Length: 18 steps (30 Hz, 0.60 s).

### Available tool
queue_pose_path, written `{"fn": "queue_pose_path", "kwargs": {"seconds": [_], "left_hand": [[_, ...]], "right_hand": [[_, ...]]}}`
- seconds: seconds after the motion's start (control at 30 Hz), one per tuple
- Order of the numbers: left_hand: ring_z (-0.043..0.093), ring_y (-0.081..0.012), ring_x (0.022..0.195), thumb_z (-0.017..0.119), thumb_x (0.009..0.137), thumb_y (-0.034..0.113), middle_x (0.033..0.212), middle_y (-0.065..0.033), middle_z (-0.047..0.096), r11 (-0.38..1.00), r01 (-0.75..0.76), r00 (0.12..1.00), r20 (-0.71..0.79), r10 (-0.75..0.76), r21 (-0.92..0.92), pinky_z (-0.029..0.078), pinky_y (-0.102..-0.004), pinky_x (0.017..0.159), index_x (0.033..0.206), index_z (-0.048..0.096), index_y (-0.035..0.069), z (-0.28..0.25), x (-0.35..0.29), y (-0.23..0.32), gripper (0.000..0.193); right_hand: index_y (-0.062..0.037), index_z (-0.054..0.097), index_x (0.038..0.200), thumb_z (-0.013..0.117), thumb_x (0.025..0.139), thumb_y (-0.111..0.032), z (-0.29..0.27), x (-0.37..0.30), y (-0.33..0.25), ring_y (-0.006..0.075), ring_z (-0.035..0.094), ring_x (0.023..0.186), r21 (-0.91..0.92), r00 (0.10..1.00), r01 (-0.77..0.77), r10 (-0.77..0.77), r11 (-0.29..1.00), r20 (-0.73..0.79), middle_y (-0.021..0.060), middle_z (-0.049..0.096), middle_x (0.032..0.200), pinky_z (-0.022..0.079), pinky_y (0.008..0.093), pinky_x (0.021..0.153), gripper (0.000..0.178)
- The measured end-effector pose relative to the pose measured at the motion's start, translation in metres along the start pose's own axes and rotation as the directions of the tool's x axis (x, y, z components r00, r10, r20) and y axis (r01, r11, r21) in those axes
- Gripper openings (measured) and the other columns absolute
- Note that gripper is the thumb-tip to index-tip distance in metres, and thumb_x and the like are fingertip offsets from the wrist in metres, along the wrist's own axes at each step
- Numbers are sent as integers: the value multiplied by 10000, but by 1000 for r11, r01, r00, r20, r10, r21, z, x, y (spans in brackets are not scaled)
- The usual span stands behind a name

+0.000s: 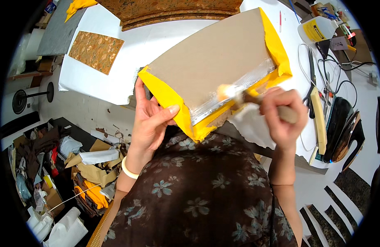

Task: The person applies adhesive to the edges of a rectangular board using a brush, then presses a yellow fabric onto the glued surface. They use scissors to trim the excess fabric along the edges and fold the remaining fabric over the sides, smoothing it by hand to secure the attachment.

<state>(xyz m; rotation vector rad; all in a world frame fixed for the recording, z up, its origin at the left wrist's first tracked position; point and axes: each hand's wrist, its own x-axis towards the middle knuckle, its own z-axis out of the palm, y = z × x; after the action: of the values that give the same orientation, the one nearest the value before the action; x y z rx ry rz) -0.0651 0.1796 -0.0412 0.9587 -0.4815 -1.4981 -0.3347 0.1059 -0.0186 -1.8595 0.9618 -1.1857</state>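
Note:
A grey-brown board (214, 53) with yellow fabric (276, 41) folded over its side edges lies tilted at the table's front edge. My left hand (151, 117) grips its near left corner, thumb on top of the yellow fabric and fingers beneath. In my right hand (285, 111) is a brush, held by its wooden handle (287, 114). The brush head (226, 92) is smeared by motion and meets the board's near edge. A wet, whitish shiny strip (206, 112) runs along that edge, beside a loose yellow flap (216, 119).
Patterned brown fabric (173, 14) lies at the back, with a smaller patterned piece (96, 51) at left. A white jug (315, 29), cables, scissors (310, 82) and a pale yellow strip (318, 121) lie at right. Scraps (95, 164) fill the floor at lower left.

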Motion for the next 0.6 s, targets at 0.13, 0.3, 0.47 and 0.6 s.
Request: {"fn": "queue_pose_path", "kwargs": {"seconds": [0.13, 0.3, 0.47, 0.6], "left_hand": [[643, -311, 1111, 626, 857, -100, 1325, -212, 499, 1000, 6, 1000, -25, -6, 7, 639, -405, 782, 1532, 35, 239, 2, 0, -1, 959], [637, -312, 1122, 625, 858, -102, 1323, -210, 503, 1000, 13, 999, -32, -13, -10, 636, -412, 781, 1530, 42, 238, 4, 0, -4, 953], [641, -298, 1108, 623, 862, -101, 1315, -203, 505, 999, 27, 999, -46, -27, 19, 634, -408, 771, 1526, 57, 236, 5, -3, -3, 936], [642, -288, 1103, 622, 865, -98, 1303, -195, 511, 999, 34, 999, -36, -34, -2, 632, -405, 779, 1521, 77, 235, 8, -2, -6, 915]], "right_hand": [[-27, 583, 797, 703, 762, 70, 1, -7, -10, 188, 642, 636, -103, 980, 193, -197, 976, -33, 72, 650, 728, 531, 298, 587, 159], [-50, 594, 773, 789, 707, -3, 26, -19, -30, 265, 639, 592, 67, 976, 203, -207, 977, 66, 78, 599, 663, 545, 343, 564, 212], [-52, 573, 733, 761, 709, 15, 22, -22, -32, 277, 610, 565, -131, 972, 227, -215, 965, 99, 86, 581, 646, 516, 339, 538, 201], [-30, 529, 730, 647, 719, 94, 33, -15, -38, 243, 573, 499, -77, 963, 253, -243, 964, 119, 72, 551, 579, 567, 347, 592, 171]]}}
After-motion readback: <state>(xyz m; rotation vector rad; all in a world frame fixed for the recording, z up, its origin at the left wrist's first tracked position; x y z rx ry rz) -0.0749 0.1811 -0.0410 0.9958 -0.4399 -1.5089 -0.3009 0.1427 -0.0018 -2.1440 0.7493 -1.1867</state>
